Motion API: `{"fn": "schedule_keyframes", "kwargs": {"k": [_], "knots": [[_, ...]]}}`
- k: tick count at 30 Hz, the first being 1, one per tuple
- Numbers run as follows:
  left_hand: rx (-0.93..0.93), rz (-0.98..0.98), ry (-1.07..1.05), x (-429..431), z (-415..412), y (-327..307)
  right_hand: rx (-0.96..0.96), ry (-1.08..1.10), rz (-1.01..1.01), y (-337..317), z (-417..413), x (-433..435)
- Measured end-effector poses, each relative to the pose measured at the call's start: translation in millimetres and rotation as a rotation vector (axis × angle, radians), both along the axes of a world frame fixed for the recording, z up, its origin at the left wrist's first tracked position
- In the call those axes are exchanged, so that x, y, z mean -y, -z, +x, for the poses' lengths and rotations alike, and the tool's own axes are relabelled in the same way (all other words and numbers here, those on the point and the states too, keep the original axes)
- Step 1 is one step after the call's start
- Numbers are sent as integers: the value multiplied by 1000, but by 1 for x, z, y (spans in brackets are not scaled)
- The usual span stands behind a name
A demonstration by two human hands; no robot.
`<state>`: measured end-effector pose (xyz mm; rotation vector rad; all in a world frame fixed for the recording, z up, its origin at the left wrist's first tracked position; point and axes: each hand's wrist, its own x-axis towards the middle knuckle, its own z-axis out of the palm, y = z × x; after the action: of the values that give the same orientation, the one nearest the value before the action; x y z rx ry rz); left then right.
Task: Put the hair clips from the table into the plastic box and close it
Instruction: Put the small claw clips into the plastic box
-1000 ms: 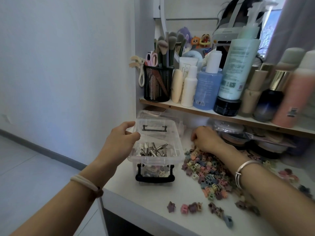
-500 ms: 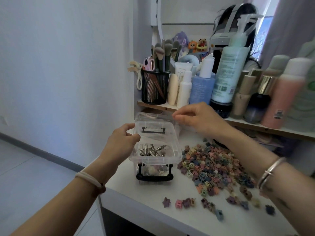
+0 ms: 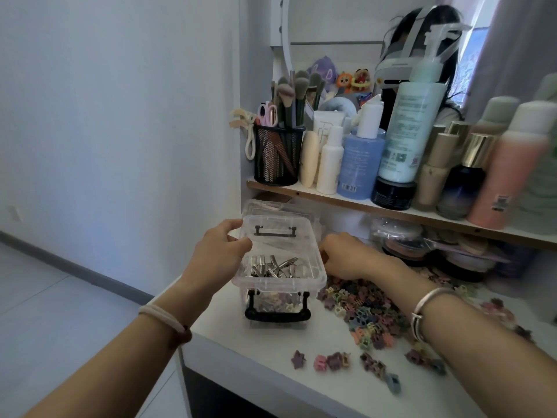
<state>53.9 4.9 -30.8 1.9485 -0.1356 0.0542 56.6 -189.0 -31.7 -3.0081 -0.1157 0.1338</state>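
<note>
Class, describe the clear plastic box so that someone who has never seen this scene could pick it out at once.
Find the white table under the wooden shelf of bottles. At its left end, beside the heap of coloured hair clips, stands the plastic box, gripped by the left hand. Unlike the other clear containers nearby, it has black clasps and holds silver clips.

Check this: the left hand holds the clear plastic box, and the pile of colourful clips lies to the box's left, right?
Not quite: in the head view the pile of colourful clips lies to the right of the clear plastic box. The left hand does hold the box.
</note>
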Motion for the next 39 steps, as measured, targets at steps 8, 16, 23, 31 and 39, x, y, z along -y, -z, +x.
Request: {"fn": "schedule_keyframes", "kwargs": {"k": [8,16,23,31,39], "knots": [[12,16,1,0,1,1,350,68,355,-20,-5,3],[8,8,-2,0,-1,1,181,-163,532,-67,-38,-13],[0,-2,-8,0,-1,0,-17,59,208,-21,-24,10],[3,-7,1,1,-2,-1,5,-15,-25,2,-10,-1],[-1,6,-4,1,-1,0,37,-129,-247,-1,-8,-9]]}}
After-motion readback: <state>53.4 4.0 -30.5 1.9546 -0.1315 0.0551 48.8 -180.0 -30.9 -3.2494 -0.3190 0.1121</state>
